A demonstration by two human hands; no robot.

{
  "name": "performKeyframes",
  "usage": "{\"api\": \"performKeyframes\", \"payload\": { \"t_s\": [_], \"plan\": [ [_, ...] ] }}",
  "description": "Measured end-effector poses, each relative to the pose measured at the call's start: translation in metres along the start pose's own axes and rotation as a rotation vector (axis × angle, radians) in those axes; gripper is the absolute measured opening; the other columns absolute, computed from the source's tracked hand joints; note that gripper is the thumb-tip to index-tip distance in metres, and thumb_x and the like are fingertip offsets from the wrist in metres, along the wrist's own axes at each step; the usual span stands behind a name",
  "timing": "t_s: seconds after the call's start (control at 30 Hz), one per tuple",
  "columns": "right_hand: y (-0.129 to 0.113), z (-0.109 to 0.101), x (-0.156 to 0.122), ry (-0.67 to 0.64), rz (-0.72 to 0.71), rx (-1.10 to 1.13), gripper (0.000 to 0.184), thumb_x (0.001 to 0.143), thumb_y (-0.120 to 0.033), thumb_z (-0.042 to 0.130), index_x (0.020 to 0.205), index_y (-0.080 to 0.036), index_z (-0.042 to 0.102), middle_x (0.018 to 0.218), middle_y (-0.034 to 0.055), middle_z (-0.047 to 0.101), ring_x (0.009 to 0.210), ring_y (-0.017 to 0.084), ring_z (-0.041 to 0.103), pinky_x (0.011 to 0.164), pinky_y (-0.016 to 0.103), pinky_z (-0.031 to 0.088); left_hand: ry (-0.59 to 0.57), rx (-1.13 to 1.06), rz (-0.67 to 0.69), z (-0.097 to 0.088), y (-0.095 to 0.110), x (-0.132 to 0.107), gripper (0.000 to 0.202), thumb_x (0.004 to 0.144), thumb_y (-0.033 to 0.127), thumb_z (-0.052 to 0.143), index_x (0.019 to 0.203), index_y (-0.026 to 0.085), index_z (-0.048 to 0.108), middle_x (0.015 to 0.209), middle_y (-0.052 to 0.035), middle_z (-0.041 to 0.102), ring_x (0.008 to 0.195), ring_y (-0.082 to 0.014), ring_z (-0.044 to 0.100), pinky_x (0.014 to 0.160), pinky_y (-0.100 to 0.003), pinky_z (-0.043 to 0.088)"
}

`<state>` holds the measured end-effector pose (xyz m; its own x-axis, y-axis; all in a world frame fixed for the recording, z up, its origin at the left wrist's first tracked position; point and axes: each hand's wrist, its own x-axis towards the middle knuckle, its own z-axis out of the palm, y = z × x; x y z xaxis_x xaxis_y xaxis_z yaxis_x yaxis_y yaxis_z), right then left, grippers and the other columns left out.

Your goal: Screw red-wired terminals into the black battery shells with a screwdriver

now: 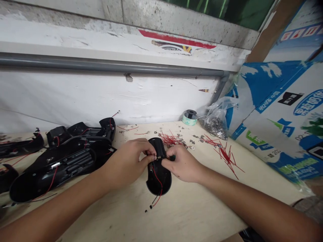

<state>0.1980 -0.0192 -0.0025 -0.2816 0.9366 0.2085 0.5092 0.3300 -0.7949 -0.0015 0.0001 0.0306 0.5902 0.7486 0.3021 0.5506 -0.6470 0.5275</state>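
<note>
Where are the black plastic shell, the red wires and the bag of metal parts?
Black plastic shell (pixel 158 179): head view, on its lower half.
Red wires (pixel 223 153): head view, on the loose bunch farthest right.
Plastic bag of metal parts (pixel 214 124): head view, on the bag's middle.

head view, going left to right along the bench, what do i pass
black plastic housings with red wires → left hand → black plastic shell → right hand → loose red wires → printed cardboard carton

Two hands (pixel 124 164), one black housing (pixel 158 178) between them, one tape roll (pixel 189 117), two red-wire tufts (pixel 171 140).
</note>
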Motion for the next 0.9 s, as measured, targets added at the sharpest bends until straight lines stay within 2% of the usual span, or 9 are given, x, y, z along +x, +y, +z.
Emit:
{"api": "performKeyframes", "payload": {
  "t_s": [0.1, 0.2, 0.33, 0.47, 0.6, 0.67, 0.8, 0.9],
  "plan": [
    [-0.001, -0.002, 0.0, -0.011, 0.018, 0.023, 0.03, 0.072, -0.017, 0.051, 0.047, -0.018, 0.035, 0.048, -0.0064, 0.031, 0.05, 0.008, 0.031, 0.047, 0.024, 0.02, 0.014, -0.047, -0.031, 0.001, 0.001, 0.0, 0.015, 0.089, 0.021, 0.058, 0.082, 0.022, 0.07, 0.085, 0.0005, 0.071, 0.08, -0.0165, 0.064, 0.073, -0.03, 0.047],
    [0.0, -0.003, 0.0, -0.034, 0.072, 0.102, 0.029, 0.073, -0.018, 0.05, 0.046, -0.019, 0.038, 0.046, -0.0065, 0.033, 0.047, 0.008, 0.031, 0.045, 0.024, 0.02, 0.077, -0.076, -0.048, 0.004, 0.002, -0.001, 0.014, 0.09, 0.021, 0.058, 0.082, 0.02, 0.07, 0.085, 0.0, 0.072, 0.08, -0.0158, 0.064, 0.074, -0.029, 0.046],
    [0.002, -0.003, 0.0, -0.027, 0.102, 0.186, 0.029, 0.072, -0.019, 0.049, 0.045, -0.019, 0.038, 0.043, -0.0064, 0.034, 0.045, 0.008, 0.03, 0.043, 0.024, 0.019, 0.132, -0.057, -0.003, 0.009, 0.004, -0.003, 0.014, 0.09, 0.02, 0.059, 0.082, 0.02, 0.071, 0.084, 0.0, 0.072, 0.079, -0.015, 0.064, 0.073, -0.028, 0.046],
    [0.005, -0.002, 0.001, -0.01, 0.138, 0.185, 0.031, 0.072, -0.021, 0.05, 0.044, -0.02, 0.038, 0.04, -0.0064, 0.033, 0.043, 0.008, 0.03, 0.042, 0.024, 0.017, 0.116, -0.038, 0.056, 0.009, 0.001, -0.005, 0.015, 0.09, 0.018, 0.058, 0.084, 0.02, 0.072, 0.085, -0.0009, 0.072, 0.078, -0.0154, 0.065, 0.072, -0.029, 0.045],
    [0.004, -0.002, 0.001, 0.039, 0.08, 0.14, 0.03, 0.072, -0.021, 0.051, 0.044, -0.019, 0.04, 0.042, -0.0056, 0.036, 0.045, 0.009, 0.034, 0.045, 0.024, 0.021, 0.1, -0.071, 0.059, 0.01, -0.001, -0.005, 0.012, 0.09, 0.02, 0.059, 0.086, 0.022, 0.071, 0.089, -0.0024, 0.071, 0.083, -0.0181, 0.065, 0.076, -0.032, 0.046],
    [0.003, -0.003, 0.001, 0.077, 0.052, 0.125, 0.029, 0.072, -0.021, 0.051, 0.044, -0.019, 0.041, 0.043, -0.0052, 0.037, 0.047, 0.009, 0.035, 0.047, 0.023, 0.024, 0.149, -0.2, -0.025, 0.011, -0.001, -0.004, 0.005, 0.087, 0.024, 0.064, 0.091, 0.022, 0.067, 0.096, -0.0038, 0.069, 0.089, -0.0203, 0.064, 0.08, -0.034, 0.047],
    [0.001, -0.006, 0.002, 0.146, 0.062, 0.17, 0.028, 0.072, -0.023, 0.052, 0.046, -0.019, 0.042, 0.046, -0.0049, 0.039, 0.048, 0.009, 0.036, 0.047, 0.023, 0.025, 0.206, -0.767, -0.275, 0.014, 0.002, -0.002, 0.044, 0.081, 0.028, 0.073, 0.119, 0.028, 0.052, 0.13, -0.0071, 0.057, 0.108, -0.0244, 0.061, 0.085, -0.036, 0.049],
    [0.001, -0.008, 0.003, 0.19, 0.063, 0.207, 0.028, 0.071, -0.025, 0.053, 0.047, -0.02, 0.041, 0.047, -0.0049, 0.037, 0.049, 0.01, 0.035, 0.046, 0.023, 0.024, 0.169, -1.144, -0.464, 0.018, 0.008, -0.002, 0.048, 0.085, 0.029, 0.069, 0.129, 0.025, 0.05, 0.13, -0.01, 0.059, 0.108, -0.0248, 0.062, 0.088, -0.036, 0.048]
  ]
}}
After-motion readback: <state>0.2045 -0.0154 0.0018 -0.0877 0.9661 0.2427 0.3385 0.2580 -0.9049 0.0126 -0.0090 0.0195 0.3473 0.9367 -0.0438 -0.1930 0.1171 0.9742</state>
